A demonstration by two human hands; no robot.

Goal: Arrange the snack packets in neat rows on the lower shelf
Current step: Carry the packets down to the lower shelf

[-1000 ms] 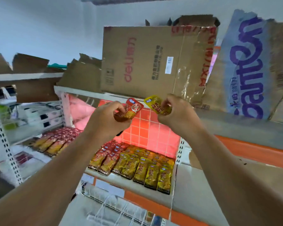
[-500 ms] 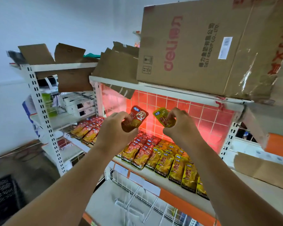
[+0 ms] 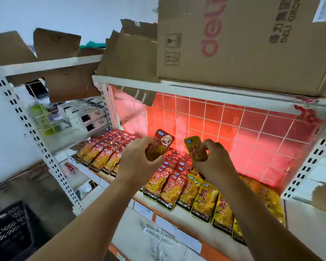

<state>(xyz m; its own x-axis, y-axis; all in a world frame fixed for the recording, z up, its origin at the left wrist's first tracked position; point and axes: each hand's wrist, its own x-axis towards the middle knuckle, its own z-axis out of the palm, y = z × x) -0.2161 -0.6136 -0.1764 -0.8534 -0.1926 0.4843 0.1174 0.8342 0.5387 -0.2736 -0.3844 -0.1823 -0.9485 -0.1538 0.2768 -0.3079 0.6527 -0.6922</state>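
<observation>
Left hand (image 3: 139, 159) is pinching a red packet (image 3: 163, 143) and right hand (image 3: 213, 161) a yellow packet (image 3: 194, 147), both upright mid-frame above the lower shelf (image 3: 186, 216), I'd guess so each joins its own colour: reds centre-left, yellows lower right.

A red packet (image 3: 164, 142) and a yellow packet (image 3: 193, 150), held upright above shelved rows (image 3: 205, 200).

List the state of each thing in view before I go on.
left hand, pinching red snack packet, raised upright
right hand, pinching yellow snack packet, raised upright
shelved red packets, flat in rows
shelved yellow packets, flat in rows
Deli carton, on upper shelf, lettering sideways
</observation>
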